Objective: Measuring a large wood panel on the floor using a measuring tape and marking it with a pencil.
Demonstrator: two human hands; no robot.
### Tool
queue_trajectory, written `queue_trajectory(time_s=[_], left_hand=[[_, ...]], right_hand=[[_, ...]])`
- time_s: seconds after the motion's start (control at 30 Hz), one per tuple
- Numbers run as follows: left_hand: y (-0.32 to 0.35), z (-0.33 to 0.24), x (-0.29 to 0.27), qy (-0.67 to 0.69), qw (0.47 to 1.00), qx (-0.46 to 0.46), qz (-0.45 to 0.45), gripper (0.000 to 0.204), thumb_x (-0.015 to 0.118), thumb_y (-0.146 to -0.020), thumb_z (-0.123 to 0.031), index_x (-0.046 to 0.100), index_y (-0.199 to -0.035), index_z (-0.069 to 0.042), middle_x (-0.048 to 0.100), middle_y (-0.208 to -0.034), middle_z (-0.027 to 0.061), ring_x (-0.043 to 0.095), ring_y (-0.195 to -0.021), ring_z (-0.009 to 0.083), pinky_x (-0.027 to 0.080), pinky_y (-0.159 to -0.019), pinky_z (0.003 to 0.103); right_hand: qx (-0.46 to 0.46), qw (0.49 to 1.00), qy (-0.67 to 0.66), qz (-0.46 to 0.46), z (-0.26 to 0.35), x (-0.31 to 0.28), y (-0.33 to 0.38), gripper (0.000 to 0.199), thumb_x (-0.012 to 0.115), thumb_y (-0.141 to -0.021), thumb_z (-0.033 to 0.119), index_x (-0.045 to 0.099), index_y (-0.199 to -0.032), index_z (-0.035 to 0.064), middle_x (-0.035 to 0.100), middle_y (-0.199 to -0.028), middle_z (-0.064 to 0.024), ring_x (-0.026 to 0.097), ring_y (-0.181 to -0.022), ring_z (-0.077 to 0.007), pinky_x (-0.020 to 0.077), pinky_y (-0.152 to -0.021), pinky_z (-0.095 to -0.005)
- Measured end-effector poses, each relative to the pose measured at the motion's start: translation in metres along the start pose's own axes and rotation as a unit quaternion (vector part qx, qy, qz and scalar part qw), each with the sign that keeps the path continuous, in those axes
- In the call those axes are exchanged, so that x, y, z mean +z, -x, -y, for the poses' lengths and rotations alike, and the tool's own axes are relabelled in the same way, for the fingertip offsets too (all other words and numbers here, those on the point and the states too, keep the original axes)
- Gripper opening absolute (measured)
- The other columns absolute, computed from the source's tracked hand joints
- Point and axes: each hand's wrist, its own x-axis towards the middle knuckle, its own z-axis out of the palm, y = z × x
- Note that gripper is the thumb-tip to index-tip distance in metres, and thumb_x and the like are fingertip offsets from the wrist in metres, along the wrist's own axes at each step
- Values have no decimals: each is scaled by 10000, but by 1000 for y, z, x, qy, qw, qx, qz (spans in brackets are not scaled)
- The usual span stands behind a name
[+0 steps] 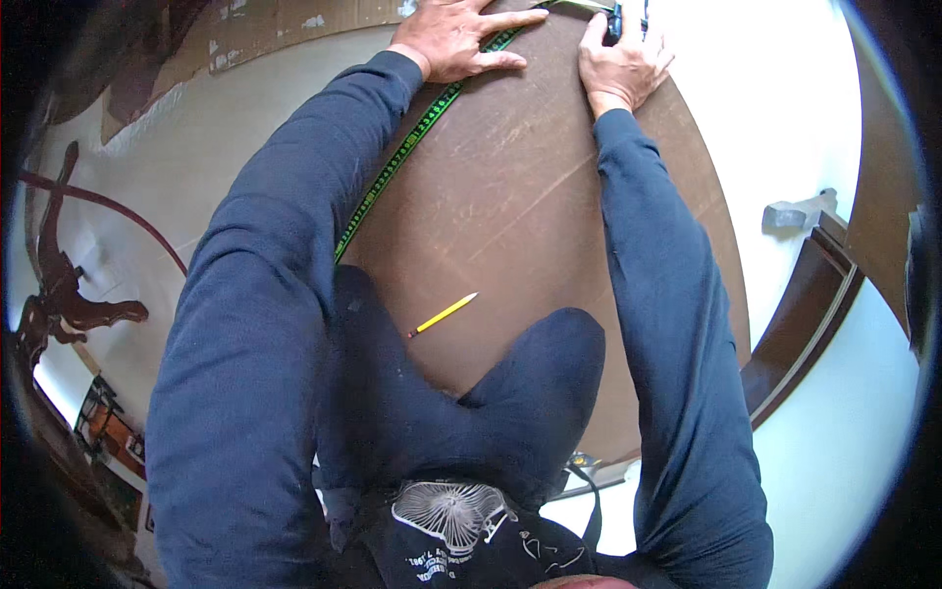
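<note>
Head view: the left hand [456, 41], spread, apparently steadied the long green-and-black measuring tape [412, 139] on the flat brown board [549, 226] while the right hand [626, 67] gripped a small dark case [614, 26]

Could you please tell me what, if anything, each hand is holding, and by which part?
The right hand grips the tape measure's dark case. The left hand lies across its green blade; whether it grips cannot be told.

Pencil [444, 314] right of tape measure [412, 139]
</note>
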Motion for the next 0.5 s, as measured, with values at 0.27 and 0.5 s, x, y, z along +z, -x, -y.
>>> queue_trajectory(time_s=[0.27, 0.5], left_hand=[[-11, 4, -17, 68, 996, 11, -50, 720, 644, -856, -719, 592, -1464, -338, 375, -1613, 179, 403, -1425, 439, 338, -1190, 545], [-48, 49, -31, -56, 976, 208, 38, 480, 516, -1031, -449, 481, -1509, -481, 428, -1546, 246, 464, -1338, 441, 392, -1116, 543]], right_hand=[[-34, 997, 3, -64, -29, 25, 2, 409, 615, -906, 257, 688, -1304, 196, 518, -1429, -188, 451, -1296, -437, 385, -1085, -612], [-7, 997, 57, -50, -16, 14, 0, 330, 646, -909, 258, 711, -1189, 96, 587, -1302, -226, 531, -1203, -432, 444, -1035, -526]])
